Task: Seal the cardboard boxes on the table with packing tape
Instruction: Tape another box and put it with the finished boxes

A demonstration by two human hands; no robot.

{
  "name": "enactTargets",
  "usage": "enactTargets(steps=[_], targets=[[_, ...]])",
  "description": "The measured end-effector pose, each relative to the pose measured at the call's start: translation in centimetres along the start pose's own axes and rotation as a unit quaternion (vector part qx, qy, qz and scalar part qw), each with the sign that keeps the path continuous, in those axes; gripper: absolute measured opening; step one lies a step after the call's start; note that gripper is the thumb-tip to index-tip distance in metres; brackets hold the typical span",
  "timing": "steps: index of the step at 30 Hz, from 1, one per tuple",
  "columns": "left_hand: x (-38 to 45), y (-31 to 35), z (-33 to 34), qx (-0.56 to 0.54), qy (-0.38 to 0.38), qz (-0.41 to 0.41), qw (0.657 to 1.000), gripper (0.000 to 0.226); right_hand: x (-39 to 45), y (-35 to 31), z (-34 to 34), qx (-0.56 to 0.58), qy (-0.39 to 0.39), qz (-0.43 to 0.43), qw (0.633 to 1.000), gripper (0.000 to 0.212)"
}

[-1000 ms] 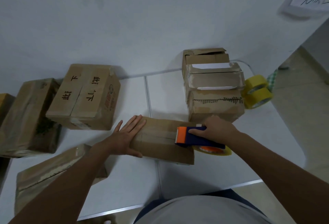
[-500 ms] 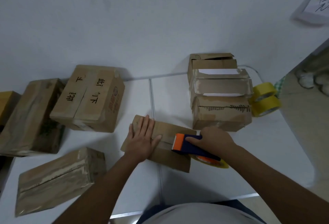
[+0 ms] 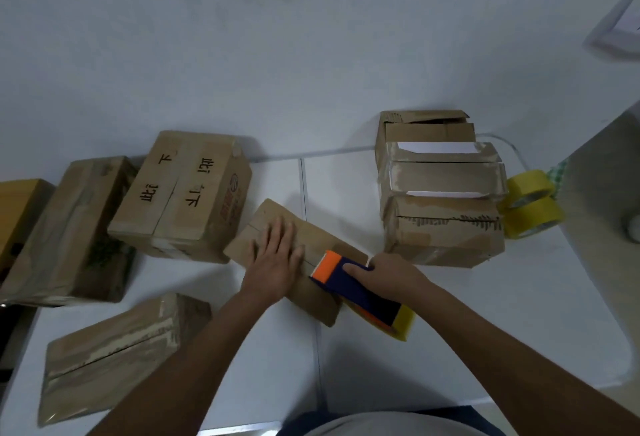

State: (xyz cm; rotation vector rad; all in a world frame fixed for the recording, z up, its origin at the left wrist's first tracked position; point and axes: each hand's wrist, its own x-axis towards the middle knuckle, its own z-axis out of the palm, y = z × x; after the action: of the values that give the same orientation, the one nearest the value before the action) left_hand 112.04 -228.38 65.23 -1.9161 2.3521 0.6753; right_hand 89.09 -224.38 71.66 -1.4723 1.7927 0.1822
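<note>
A small flat cardboard box (image 3: 263,227) lies at the middle of the white table (image 3: 519,314), turned at an angle. My left hand (image 3: 277,260) presses flat on its top with straight fingers. My right hand (image 3: 391,276) grips a blue and orange tape dispenser (image 3: 349,288) with a yellow tape roll, its orange end resting on the box's right part beside my left hand.
A stack of taped boxes (image 3: 443,227) stands right of my hands, with two yellow tape rolls (image 3: 533,207) beside it. A printed box (image 3: 187,193) and further boxes (image 3: 69,227) fill the left. Another box (image 3: 110,356) lies front left. The table's front edge is near my body.
The small box has turned counter-clockwise under my hands. My left hand slid along its top toward the dispenser, which moved with my right hand.
</note>
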Motion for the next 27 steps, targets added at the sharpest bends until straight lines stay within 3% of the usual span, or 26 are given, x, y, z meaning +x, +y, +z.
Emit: enactTargets(steps=[6, 12, 22, 27], targets=[[-0.5, -0.5, 2.6, 0.021, 0.043, -0.008, 0.999, 0.086, -1.2, 0.3, 0.3, 0.14, -0.026, -0.049, 0.989, 0.04], [-0.3, -0.6, 2.5, 0.025, 0.035, -0.013, 0.999, 0.084, -2.2, 1.1, 0.8, 0.188, -0.01, -0.071, 0.98, 0.035], [-0.1, -0.2, 2.1, 0.036, 0.013, -0.015, 0.999, 0.082, -3.0, 7.7, 2.7, 0.178, 0.026, -0.027, 0.983, 0.05], [-0.7, 1.3, 1.2, 0.065, 0.042, -0.024, 0.997, 0.067, -2.3, 7.7, 3.1, 0.166, 0.022, -0.033, 0.985, 0.049]])
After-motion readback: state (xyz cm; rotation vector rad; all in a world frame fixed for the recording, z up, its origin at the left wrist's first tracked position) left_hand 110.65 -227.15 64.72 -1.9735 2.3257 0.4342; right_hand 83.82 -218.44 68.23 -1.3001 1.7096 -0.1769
